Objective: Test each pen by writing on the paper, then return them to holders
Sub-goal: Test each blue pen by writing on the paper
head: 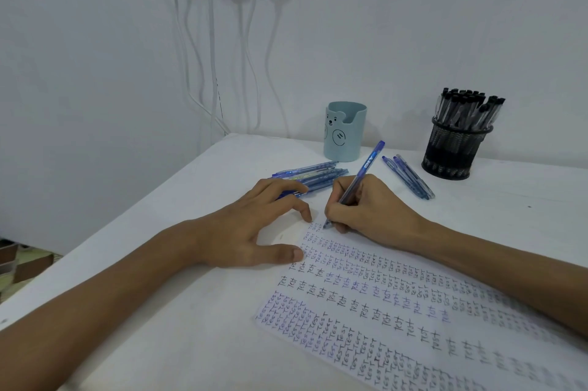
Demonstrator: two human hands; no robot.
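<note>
at the far corner of the paper, a blue pen writes

on the white table, the right hand grips the blue pen, its tip touching the paper. the left hand lies relaxed, fingers spread, thumb and forefinger touching the paper's left edge. a pile of blue pens lies just beyond it; loose blue pens lie near the black mesh holder, full of black pens. the pale blue holder stands between the two groups.
</note>
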